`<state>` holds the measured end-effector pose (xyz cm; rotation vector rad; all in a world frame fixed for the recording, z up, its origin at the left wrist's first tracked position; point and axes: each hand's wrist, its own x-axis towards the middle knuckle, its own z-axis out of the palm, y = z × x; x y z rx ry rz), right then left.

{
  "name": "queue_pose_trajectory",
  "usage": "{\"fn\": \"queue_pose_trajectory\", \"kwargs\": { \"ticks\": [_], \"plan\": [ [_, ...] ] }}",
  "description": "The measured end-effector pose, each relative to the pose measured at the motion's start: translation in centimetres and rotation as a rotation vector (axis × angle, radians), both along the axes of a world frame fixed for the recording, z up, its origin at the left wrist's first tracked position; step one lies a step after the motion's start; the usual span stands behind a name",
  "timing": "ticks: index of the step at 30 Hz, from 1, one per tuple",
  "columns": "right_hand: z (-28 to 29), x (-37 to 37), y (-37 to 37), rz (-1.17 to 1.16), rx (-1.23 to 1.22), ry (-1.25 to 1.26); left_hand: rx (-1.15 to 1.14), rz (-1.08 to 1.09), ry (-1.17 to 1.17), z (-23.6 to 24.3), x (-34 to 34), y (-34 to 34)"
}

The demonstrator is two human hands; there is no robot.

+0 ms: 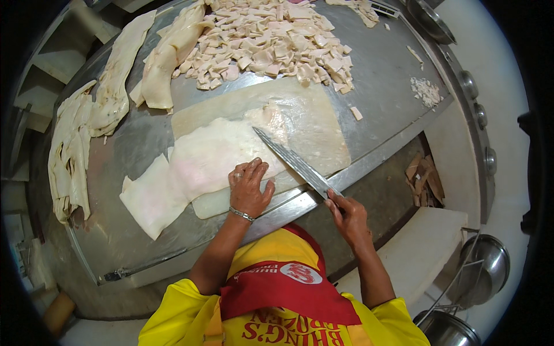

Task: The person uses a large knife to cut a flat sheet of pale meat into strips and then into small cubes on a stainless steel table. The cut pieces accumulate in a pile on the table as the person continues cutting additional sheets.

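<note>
A broad pale slab of animal skin [208,149] lies flat across a whitish cutting board [323,124], its left end hanging over onto the metal table. My left hand [249,185] rests on the slab's near edge with the fingers stretched forward, a ring and a bracelet on it. In my right hand [348,216] is the handle of a long knife [294,161]. Its blade slants up and left over the board, and the tip is by the slab's right end. Whether the edge touches the skin I cannot tell.
Cut pale pieces [271,40] are heaped beyond the board. More long skin strips [118,75] lie at the left of the steel table [138,127]. White scraps [426,92] sit at the right. Metal bowls [482,268] stand at lower right, near wood pieces [424,179].
</note>
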<state>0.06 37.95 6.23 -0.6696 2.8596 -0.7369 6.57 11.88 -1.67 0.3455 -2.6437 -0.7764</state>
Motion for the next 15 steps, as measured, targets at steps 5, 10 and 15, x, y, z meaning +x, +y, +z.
{"fn": "queue_pose_trajectory", "kwargs": {
  "ticks": [5,10,15],
  "plan": [
    [-2.1,-3.9,-1.5,-0.255,-0.433,-0.054,0.017,-0.005,-0.012,0.7,-0.4,0.2],
    [1.6,-2.0,1.4,-0.274,-0.271,-0.187,0.147,0.014,-0.083,1.4,-1.7,-1.9],
    [1.3,3.1,2.3,-0.321,-0.435,-0.31,-0.003,0.107,-0.051,0.6,-9.9,-6.5]
  ]
}}
